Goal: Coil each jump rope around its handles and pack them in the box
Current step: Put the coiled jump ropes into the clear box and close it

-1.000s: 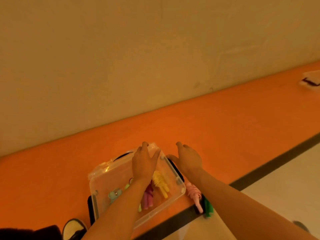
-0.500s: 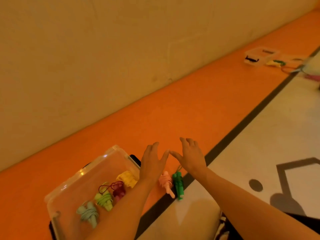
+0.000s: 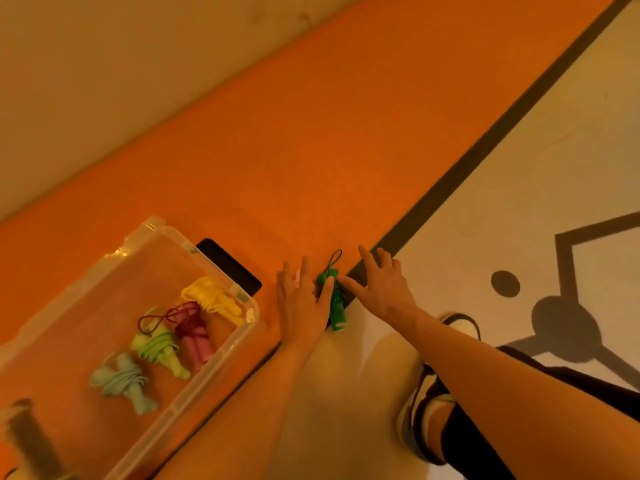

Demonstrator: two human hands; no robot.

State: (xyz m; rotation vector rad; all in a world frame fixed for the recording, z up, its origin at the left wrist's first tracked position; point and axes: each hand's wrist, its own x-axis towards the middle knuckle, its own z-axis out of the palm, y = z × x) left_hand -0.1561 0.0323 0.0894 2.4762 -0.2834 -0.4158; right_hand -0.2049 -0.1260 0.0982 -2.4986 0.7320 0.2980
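A clear plastic box stands on the orange floor at the lower left. Inside it lie coiled jump ropes: yellow, maroon on pink handles, light green and light blue. To the right of the box a green coiled rope lies on the floor across the black line. My left hand lies flat with straight fingers just left of it, its thumb against the green handles; a pink rope beneath it is almost hidden. My right hand hovers with spread fingers just right of the green rope.
A black lid lies under the box's far corner. A beige wall runs along the top left. A black floor line divides the orange strip from the pale court floor. My shoe and leg are at the lower right.
The view has swung right and down. Both hands left the box and moved right to the green and pink ropes on the floor; the left hand now covers the pink one.
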